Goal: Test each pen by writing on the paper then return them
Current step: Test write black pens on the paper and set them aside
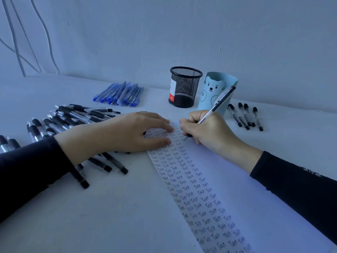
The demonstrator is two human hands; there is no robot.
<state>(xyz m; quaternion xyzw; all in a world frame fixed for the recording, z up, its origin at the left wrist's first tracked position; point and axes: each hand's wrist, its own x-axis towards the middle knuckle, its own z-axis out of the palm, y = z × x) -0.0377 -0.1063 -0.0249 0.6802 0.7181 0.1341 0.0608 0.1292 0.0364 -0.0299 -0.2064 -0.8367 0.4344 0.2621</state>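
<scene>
My right hand [207, 131] grips a clear pen with a black grip [218, 101], its tip touching the white paper [224, 179] near the top. The paper's left columns are filled with rows of the word "Test". My left hand [131, 133] lies flat with straight fingers pressing the paper's upper left edge. A big pile of black-grip pens [73, 117] lies to the left, partly under my left forearm.
A group of blue pens [120, 94] lies at the back. A black mesh pen cup [185, 86] and a light blue bear cup [217, 92] stand behind the paper. Several black capped pens [246, 116] lie to the right of the cups.
</scene>
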